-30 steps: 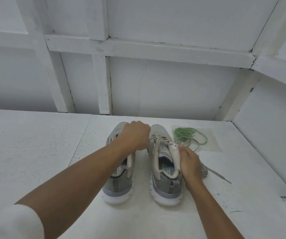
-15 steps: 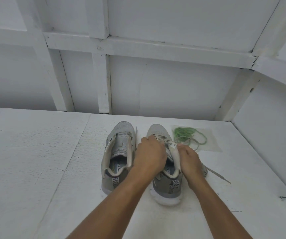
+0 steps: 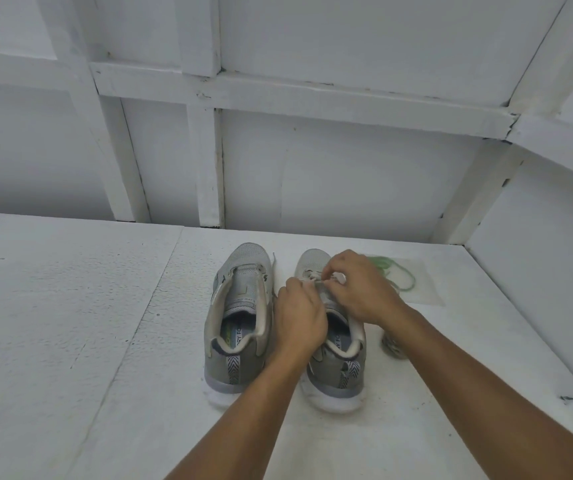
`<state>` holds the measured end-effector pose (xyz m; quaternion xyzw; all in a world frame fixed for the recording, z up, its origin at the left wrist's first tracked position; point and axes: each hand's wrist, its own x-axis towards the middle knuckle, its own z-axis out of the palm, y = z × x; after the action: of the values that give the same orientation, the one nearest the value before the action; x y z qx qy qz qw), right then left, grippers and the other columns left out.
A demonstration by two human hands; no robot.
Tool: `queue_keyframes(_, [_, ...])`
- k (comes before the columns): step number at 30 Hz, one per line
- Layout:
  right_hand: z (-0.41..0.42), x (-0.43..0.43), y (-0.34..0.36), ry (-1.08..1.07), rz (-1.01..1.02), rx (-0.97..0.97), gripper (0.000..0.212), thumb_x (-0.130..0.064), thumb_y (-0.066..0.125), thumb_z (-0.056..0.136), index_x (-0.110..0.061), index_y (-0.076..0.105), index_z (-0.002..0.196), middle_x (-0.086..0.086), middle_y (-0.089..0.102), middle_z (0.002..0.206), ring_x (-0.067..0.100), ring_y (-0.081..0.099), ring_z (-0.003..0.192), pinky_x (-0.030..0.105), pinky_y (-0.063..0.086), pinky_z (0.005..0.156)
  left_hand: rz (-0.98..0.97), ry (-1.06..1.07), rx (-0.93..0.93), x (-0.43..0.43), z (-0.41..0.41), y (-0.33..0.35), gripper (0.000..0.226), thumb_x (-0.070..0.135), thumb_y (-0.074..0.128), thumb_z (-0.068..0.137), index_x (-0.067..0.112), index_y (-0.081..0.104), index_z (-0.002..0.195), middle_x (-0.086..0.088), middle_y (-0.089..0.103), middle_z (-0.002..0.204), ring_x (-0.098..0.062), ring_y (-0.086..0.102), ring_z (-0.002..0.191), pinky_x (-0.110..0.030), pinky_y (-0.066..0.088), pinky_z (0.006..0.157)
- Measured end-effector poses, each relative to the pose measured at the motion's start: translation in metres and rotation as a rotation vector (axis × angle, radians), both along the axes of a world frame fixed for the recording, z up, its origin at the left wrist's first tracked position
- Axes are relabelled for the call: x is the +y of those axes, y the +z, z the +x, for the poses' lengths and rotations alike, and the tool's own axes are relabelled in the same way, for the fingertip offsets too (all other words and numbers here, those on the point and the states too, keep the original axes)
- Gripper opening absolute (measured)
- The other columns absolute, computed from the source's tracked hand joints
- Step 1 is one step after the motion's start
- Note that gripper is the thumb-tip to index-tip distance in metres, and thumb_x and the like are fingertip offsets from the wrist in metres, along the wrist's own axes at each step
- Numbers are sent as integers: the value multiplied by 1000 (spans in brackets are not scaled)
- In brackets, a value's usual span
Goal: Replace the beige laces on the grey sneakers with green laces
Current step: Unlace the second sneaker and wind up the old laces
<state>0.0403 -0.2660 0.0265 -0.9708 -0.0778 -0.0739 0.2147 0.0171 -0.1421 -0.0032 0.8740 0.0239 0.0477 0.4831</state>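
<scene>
White pitted surface [image 3: 70, 341], ringed by white battened walls [image 3: 347, 174], is being occupied by grey sneakers [image 3: 240, 296]. Beige lace [image 3: 312, 276] is being pinched by left hand [image 3: 299, 313] and right hand [image 3: 357, 289], fingers curled.

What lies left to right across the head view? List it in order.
Left sneaker → left hand → right hand → green laces. The right sneaker, under both hands as they pinch its beige lace, is left out.

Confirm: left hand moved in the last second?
Yes. The left hand went rightward, off the left sneaker to the beige lace on the right sneaker.
</scene>
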Motion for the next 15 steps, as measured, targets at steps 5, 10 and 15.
queue_keyframes(5, [13,7,-2,94,-268,-14,17,-36,57,93,-22,65,101,-4,54,121,20,46,111,34,40,89,-159,51,68,-1,1,-2,31,25,30,103,1,50,99,-23,59,104,-37,55,95,-43,43,81])
queue_keyframes(10, [19,2,7,-2,-327,-41,15,-34,54,92,-23,65,95,-5,56,121,23,46,114,38,36,92,-194,72,102,-2,-1,-2,25,22,27,103,8,43,91,-20,58,99,-29,49,83,-33,32,68])
queue_keyframes(15, [28,-13,20,-302,-179,-6,14,-21,56,89,-17,64,100,5,54,124,28,50,112,40,40,91,-208,61,84,-2,-1,-5,26,23,26,104,8,42,90,-14,54,89,-29,51,83,-33,34,68])
